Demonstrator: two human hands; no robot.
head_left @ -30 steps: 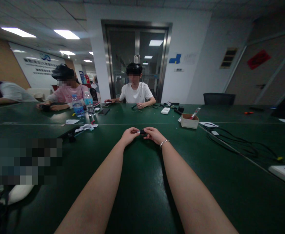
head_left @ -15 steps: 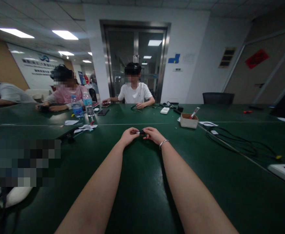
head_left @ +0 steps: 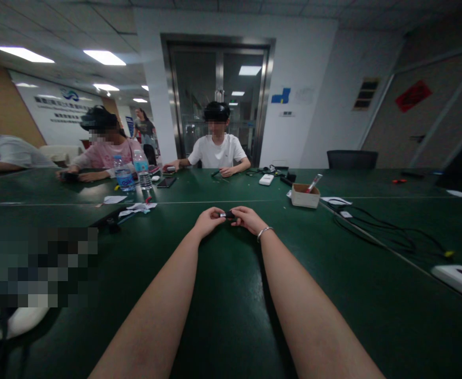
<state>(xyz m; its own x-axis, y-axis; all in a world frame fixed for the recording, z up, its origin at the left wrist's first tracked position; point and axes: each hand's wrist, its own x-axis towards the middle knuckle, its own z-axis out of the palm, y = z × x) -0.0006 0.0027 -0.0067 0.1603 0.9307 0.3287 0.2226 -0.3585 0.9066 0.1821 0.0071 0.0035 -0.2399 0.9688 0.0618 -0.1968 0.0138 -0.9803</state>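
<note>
Between my two hands, just above the green table (head_left: 231,295), is a small black object with a silvery end (head_left: 227,215). My left hand (head_left: 209,221) pinches its silvery end with thumb and fingers. The black end is gripped by my right hand (head_left: 247,218), which has a silver bangle at the wrist. What exactly the object is cannot be made out at this size. Both forearms reach forward over the tabletop.
A small box (head_left: 305,196) with a pen-like item stands ahead right. Black cables (head_left: 389,231) lie at right, near a white device (head_left: 458,281). Bottles (head_left: 143,171), paper scraps (head_left: 138,209) and a phone (head_left: 166,182) are ahead left. People sit across the table.
The small object shows a little more of its silvery end between my hands. My hands have hardly moved. A person standing in the far background is now more clearly visible.
</note>
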